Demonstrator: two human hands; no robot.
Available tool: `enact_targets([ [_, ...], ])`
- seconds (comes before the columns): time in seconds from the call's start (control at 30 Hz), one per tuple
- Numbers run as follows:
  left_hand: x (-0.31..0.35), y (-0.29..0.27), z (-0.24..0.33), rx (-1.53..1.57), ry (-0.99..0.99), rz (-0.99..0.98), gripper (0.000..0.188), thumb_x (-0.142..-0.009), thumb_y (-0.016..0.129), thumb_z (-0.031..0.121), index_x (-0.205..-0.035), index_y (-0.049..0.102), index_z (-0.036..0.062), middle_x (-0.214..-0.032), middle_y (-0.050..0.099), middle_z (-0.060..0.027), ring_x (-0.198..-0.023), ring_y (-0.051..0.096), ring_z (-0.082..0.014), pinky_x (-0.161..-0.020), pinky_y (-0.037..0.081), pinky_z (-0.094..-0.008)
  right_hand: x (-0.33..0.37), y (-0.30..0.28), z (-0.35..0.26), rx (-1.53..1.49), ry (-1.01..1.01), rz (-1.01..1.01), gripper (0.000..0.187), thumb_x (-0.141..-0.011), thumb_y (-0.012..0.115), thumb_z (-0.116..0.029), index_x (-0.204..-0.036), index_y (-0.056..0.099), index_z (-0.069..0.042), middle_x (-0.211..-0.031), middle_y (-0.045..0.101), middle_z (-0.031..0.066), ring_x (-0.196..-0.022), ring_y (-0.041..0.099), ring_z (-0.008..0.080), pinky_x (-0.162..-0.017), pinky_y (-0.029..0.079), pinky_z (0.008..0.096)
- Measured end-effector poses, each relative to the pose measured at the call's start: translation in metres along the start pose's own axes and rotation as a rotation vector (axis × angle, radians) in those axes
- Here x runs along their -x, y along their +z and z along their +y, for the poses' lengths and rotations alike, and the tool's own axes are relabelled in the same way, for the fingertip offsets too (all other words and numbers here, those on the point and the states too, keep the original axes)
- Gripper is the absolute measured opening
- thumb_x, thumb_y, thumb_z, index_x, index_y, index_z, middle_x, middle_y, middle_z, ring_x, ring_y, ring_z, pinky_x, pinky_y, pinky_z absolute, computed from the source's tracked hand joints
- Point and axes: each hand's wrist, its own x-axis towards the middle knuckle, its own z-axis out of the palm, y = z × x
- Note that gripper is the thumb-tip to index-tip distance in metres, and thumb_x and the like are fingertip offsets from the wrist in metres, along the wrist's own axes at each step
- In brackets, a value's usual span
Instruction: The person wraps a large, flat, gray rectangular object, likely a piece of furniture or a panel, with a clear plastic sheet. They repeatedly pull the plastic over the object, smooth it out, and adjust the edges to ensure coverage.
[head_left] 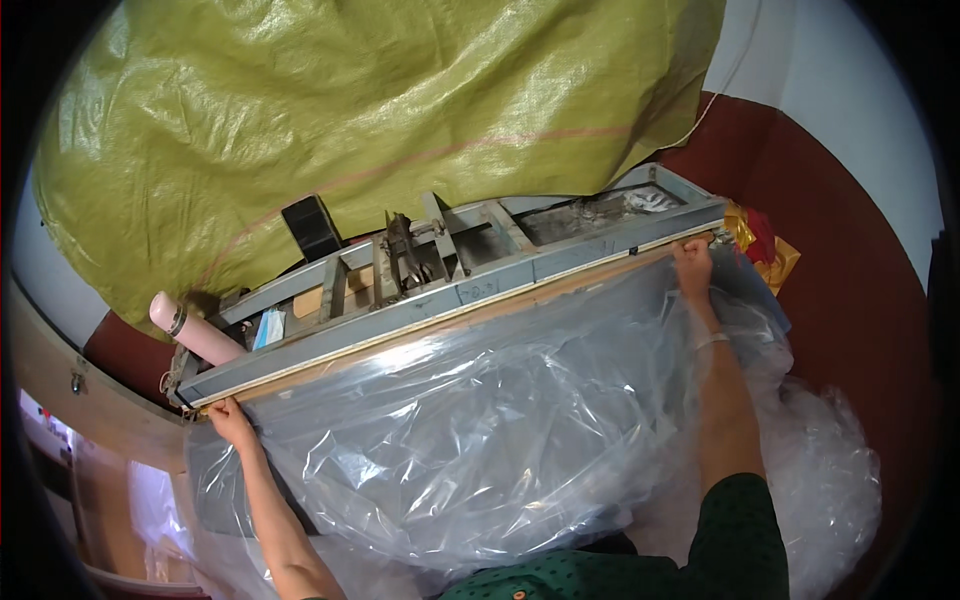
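Note:
A wide sheet of clear plastic (470, 430) hangs in creased folds between my arms, its far edge lying along a long metal frame (480, 283). My left hand (232, 424) is closed on the sheet at the frame's left end. Near the right end, my right hand (694, 268) is also closed, knuckles up, pinching the sheet's edge. A thin tan strip (390, 350) runs along the frame's near side, between the two hands. My fingertips are partly hidden, so I cannot tell whether they touch the strip too.
A pink bottle (205, 335), a blue-and-white packet (269, 327) and a dark block (311, 227) rest in or against the frame. Beyond hangs a large yellow-green woven sheet (400, 100). More bunched plastic (825, 470) lies at right, near gold-and-red wrapping (770, 250).

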Motion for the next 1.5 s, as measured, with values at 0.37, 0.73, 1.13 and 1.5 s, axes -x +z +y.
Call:
enact_targets([
  [0.37,0.002,-0.010,0.007,0.162,-0.167,0.295,0.011,-0.082,0.040,0.004,-0.089,0.046,-0.0017,-0.084,0.054,-0.0127,-0.070,0.053,-0.0198,-0.067,0.044,-0.0306,-0.002,-0.008,0.006,-0.293,0.089,-0.097,0.009,-0.085,0.054,-0.011,-0.086,0.046,-0.007,-0.060,0.046,-0.0019,-0.050,0.040,0.0042,-0.044,0.032,0.0210],
  [0.73,0.034,-0.109,0.073,-0.393,0.389,-0.542,0.020,-0.087,0.047,0.015,-0.077,0.042,-0.0009,-0.077,0.053,-0.0214,-0.070,0.049,-0.0409,-0.059,0.038,-0.0449,0.010,-0.108,-0.056,0.257,-0.110,-0.271,0.020,-0.082,0.058,-0.018,-0.081,0.056,0.001,-0.068,0.054,0.0058,-0.066,0.049,0.0130,-0.061,0.040,0.0283],
  [1.13,0.110,-0.152,0.198,0.699,-0.204,-0.964,0.009,-0.089,0.054,0.013,-0.087,0.048,0.0073,-0.071,0.052,0.0020,-0.064,0.048,-0.0042,-0.056,0.038,-0.0184,-0.012,-0.063,-0.169,0.156,-0.298,-0.448,0.018,-0.081,0.056,-0.009,-0.096,0.057,0.001,-0.090,0.062,0.0100,-0.086,0.059,0.0174,-0.075,0.045,0.0272],
  [1.5,0.116,-0.198,0.223,0.746,-0.167,-0.996,0.010,-0.088,0.055,0.012,-0.088,0.047,0.0056,-0.078,0.057,-0.0021,-0.071,0.055,-0.0070,-0.060,0.043,-0.0210,0.233,0.075,-0.524,-0.767,-0.933,-1.213,0.039,-0.070,0.072,-0.018,-0.103,0.058,-0.002,-0.099,0.060,0.0111,-0.093,0.057,0.0259,-0.080,0.046,0.0337],
])
